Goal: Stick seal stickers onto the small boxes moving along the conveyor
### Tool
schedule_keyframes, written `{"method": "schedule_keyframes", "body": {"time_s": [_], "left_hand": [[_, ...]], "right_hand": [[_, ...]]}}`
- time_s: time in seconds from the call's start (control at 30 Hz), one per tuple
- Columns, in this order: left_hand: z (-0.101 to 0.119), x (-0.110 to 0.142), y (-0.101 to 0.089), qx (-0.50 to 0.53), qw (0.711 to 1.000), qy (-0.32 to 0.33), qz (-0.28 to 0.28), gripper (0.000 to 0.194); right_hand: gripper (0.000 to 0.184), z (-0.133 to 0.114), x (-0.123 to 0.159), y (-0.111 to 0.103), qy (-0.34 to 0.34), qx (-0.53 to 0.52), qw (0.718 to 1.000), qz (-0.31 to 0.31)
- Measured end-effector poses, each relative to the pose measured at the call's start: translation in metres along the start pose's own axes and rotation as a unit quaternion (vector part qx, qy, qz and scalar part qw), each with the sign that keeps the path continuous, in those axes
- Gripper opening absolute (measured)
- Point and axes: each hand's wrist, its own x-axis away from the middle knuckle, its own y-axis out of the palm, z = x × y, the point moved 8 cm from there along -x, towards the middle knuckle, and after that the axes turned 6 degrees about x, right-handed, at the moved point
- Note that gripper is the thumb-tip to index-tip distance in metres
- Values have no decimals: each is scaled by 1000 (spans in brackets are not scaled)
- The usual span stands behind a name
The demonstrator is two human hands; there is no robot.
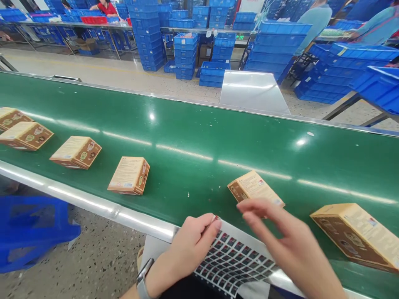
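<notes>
My left hand (193,243), with a watch on its wrist, pinches the upper corner of a sheet of small dark stickers (232,257). A little red shows at its thumb tip. The sheet curves down over the near edge of the green conveyor belt. My right hand (286,236) holds nothing; its fingers are apart and slightly blurred, over the near side of a small brown and cream box (254,187). Whether they touch that box I cannot tell. Farther right lies another such box (358,234), partly cut off by the frame.
On the green belt (187,128), more boxes lie to the left, the nearest box (129,175) tilted toward me. A blue plastic stool (34,232) stands at lower left. Beyond the belt are a metal plate (251,89), stacks of blue crates (145,33) and several people.
</notes>
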Motion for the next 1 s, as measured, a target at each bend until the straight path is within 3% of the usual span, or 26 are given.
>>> {"method": "schedule_keyframes", "body": {"time_s": [0.07, 0.2, 0.5, 0.67, 0.83, 1.0], "left_hand": [[-1, 6, -6, 15, 1000, -10, 14, 42], [-2, 15, -4, 30, 999, -16, -25, 39], [-5, 20, -1, 0, 1000, -16, -24, 32], [-5, 20, 5, -8, 998, -23, -50, 26], [-3, 21, 1, -4, 999, -31, -30, 30], [-4, 19, 5, 67, 994, -64, -56, 23]], "right_hand": [[13, -17, 10, 19, -53, -27, 996, -63], [9, -23, 12, 38, -82, -20, 993, -86], [14, -55, 12, 36, -227, 94, 969, 14], [15, -53, 12, 42, -239, 102, 966, -6], [14, -46, 9, 40, -223, 67, 971, -51], [13, -51, 9, 38, -240, 61, 969, -18]]}}
